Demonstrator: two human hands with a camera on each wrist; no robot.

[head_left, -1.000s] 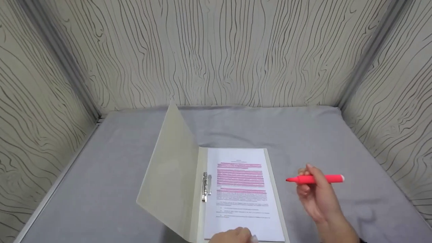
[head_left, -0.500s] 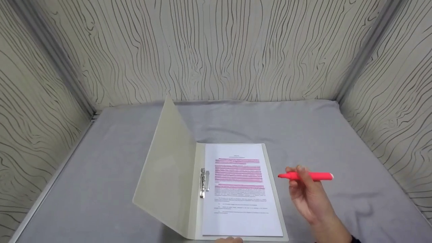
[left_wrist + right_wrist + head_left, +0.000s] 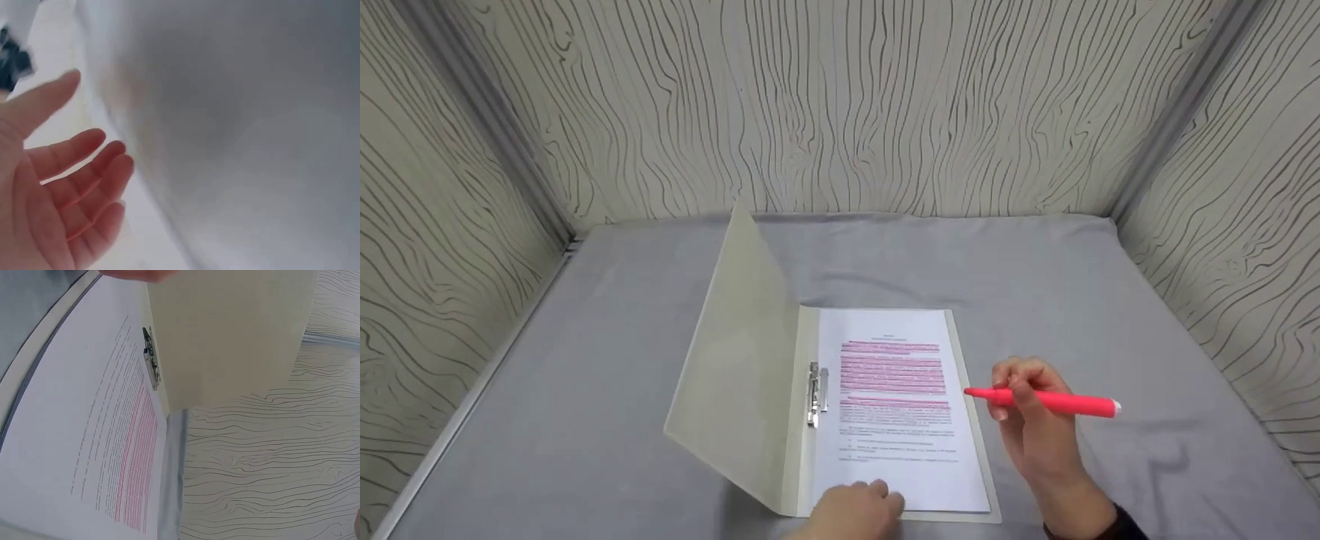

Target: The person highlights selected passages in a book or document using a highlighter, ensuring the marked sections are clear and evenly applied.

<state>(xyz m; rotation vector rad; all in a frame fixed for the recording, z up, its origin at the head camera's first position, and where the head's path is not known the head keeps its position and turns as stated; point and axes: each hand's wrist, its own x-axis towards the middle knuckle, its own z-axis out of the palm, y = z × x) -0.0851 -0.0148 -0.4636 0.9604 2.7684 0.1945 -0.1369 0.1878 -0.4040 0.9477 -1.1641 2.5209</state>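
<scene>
The hands (image 3: pixel 1041 442) are bare, the right with a dark cuff (image 3: pixel 1122 525).

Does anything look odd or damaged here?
Nothing looks spilled or damaged. Slightly odd: the stiff, rectangular off-white folder cover stands tilted up instead of lying flat, and the grey fabric tablecloth is rippled behind it.

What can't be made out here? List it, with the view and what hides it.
Wording on the page: head view, too small to read.
Outside of the folder's raised cover: head view, hidden by its own inner face.
Wrist of the left hand: head view, cut off by the bottom edge.
Part of the pink marker: head view, covered by the right hand.
Dark object: left wrist view, blurred, cut off by the left edge.
</scene>
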